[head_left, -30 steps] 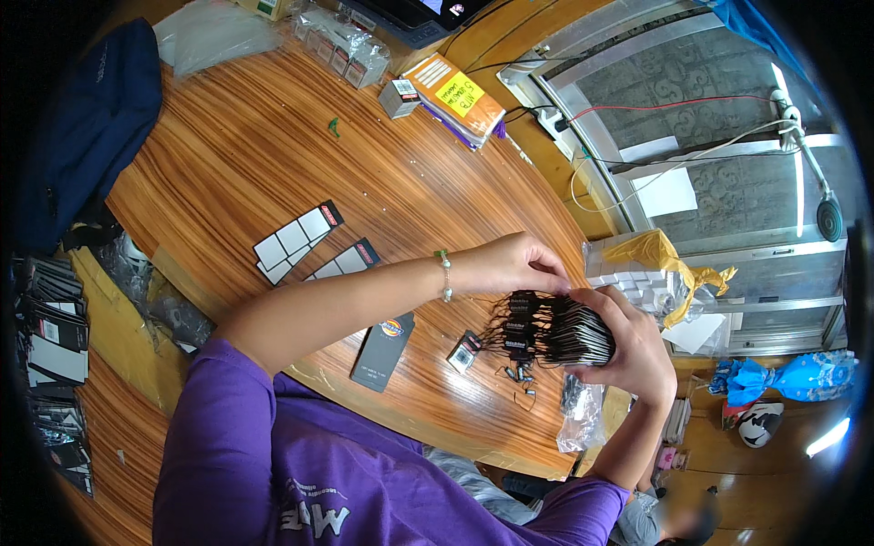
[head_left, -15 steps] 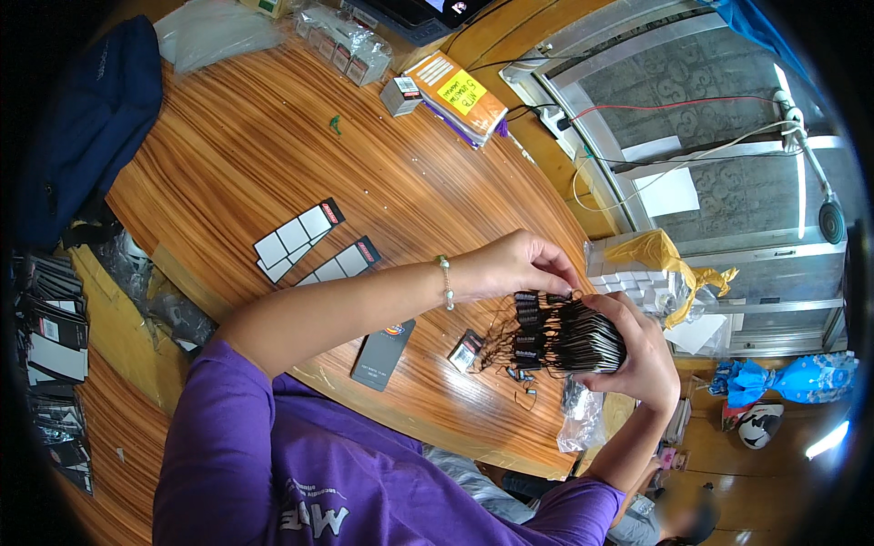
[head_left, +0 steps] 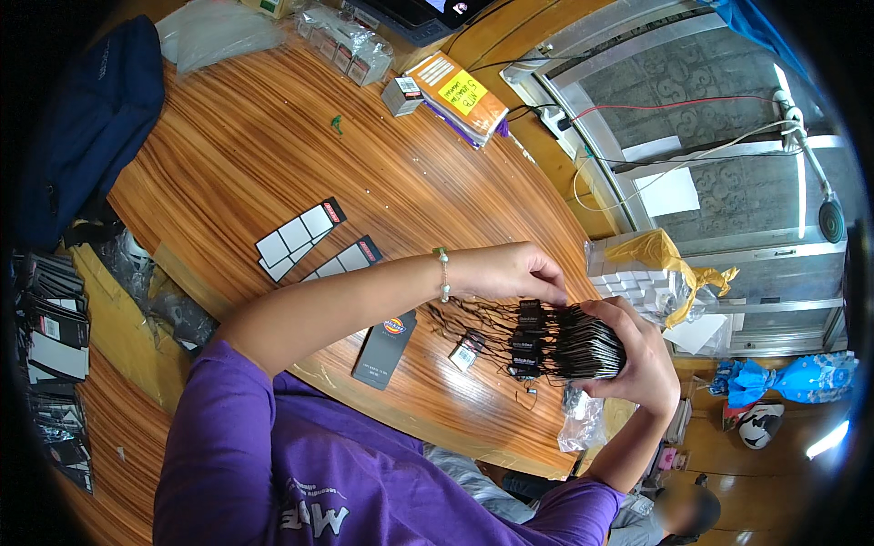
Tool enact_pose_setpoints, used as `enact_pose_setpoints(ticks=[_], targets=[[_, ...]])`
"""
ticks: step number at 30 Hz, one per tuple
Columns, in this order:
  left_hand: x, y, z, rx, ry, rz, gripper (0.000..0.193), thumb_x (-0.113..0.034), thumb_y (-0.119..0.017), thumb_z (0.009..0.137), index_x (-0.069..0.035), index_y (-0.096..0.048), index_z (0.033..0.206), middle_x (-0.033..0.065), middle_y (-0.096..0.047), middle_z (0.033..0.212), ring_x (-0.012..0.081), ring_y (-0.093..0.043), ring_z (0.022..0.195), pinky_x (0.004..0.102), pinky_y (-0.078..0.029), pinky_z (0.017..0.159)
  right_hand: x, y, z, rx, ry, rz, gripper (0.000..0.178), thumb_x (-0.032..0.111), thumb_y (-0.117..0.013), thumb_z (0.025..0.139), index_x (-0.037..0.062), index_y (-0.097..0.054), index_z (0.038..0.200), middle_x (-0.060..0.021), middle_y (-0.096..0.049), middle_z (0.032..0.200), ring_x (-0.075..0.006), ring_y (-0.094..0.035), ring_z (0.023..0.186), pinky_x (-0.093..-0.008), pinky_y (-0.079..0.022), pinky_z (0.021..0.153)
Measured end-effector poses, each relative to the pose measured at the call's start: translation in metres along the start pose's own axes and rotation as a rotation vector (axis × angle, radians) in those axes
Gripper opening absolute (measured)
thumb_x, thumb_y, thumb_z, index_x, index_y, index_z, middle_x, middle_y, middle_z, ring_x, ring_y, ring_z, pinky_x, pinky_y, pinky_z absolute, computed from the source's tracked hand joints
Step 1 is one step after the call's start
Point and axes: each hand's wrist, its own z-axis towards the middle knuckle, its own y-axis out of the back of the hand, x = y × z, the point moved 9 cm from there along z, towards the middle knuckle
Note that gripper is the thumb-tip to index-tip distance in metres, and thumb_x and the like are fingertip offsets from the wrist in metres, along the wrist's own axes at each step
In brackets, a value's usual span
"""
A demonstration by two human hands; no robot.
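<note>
My right hand (head_left: 645, 357) is wrapped round a thick stack of hang tags (head_left: 587, 348), dark with pale edges, held above the table's right side. Black strings (head_left: 469, 317) trail leftward from the stack, carrying several small black string seals (head_left: 525, 346). At the stack's upper left, my left hand (head_left: 510, 270) has its fingers bent down and closed by the strings; what they pinch is hidden. Below the strings lies a small white-and-black label stack (head_left: 466, 352). A large dark tag (head_left: 384, 350) rests under my left forearm.
White-panelled cards (head_left: 300, 238) lie left of centre on the wooden table (head_left: 237, 155). An orange notebook (head_left: 460, 91) and a small box (head_left: 401, 96) sit at the back. White boxes in a plastic bag (head_left: 628, 273) stand right. A clear bag (head_left: 581, 423) lies near the front edge.
My left hand has moved slightly left and down from the top of the stack. The strings now stretch farther left, and the seals have shifted. My right hand keeps its grip.
</note>
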Motion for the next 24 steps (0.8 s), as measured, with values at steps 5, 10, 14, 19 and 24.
enact_pose_setpoints(ticks=[5, 10, 14, 19, 24], targets=[[0.006, -0.010, 0.005, 0.018, -0.015, -0.173, 0.019, -0.013, -0.056, 0.089, 0.001, -0.062, 0.100, 0.0024, -0.064, 0.091, 0.0059, -0.056, 0.083, 0.0205, -0.046, 0.076, 0.000, -0.002, 0.001, 0.013, 0.012, 0.036, 0.071, 0.020, -0.080, 0.048, 0.0086, -0.054, 0.112, -0.0096, -0.060, 0.091, -0.0289, -0.062, 0.078, -0.0346, -0.050, 0.066], [0.000, -0.008, -0.001, 0.093, -0.014, -0.023, 0.020, -0.013, -0.057, 0.089, 0.001, -0.061, 0.102, 0.0029, -0.064, 0.091, 0.0066, -0.055, 0.081, 0.0219, -0.046, 0.073, 0.003, -0.004, 0.002, 0.030, 0.051, 0.073, 0.071, 0.020, -0.080, 0.048, 0.0089, -0.054, 0.113, -0.0095, -0.061, 0.094, -0.0286, -0.062, 0.081, -0.0342, -0.050, 0.068], [-0.019, 0.001, -0.002, 0.058, -0.121, 0.156, 0.019, -0.014, -0.056, 0.089, 0.002, -0.062, 0.096, 0.0037, -0.064, 0.087, 0.0074, -0.055, 0.078, 0.0236, -0.046, 0.072, 0.000, -0.007, 0.001, 0.042, 0.036, 0.079, 0.070, 0.021, -0.080, 0.048, 0.0092, -0.053, 0.113, -0.0089, -0.061, 0.095, -0.0281, -0.062, 0.081, -0.0338, -0.050, 0.068], [-0.043, 0.005, -0.010, -0.017, -0.151, 0.525, 0.016, -0.015, -0.056, 0.087, -0.003, -0.063, 0.095, 0.0068, -0.066, 0.084, 0.0133, -0.060, 0.077, 0.0270, -0.047, 0.071, -0.003, -0.013, 0.002, 0.081, 0.014, 0.082, 0.071, 0.021, -0.080, 0.049, 0.0095, -0.054, 0.113, -0.0085, -0.061, 0.097, -0.0279, -0.063, 0.083, -0.0335, -0.050, 0.069], [-0.054, 0.003, -0.011, -0.066, -0.315, 0.819, 0.017, -0.020, -0.055, 0.086, -0.007, -0.064, 0.094, 0.0072, -0.066, 0.086, 0.0218, -0.061, 0.082, 0.0338, -0.044, 0.079, -0.003, -0.011, 0.003, 0.083, 0.082, 0.172, 0.072, 0.021, -0.082, 0.049, 0.0067, -0.053, 0.113, -0.0100, -0.061, 0.100, -0.0291, -0.062, 0.087, -0.0341, -0.049, 0.074]])
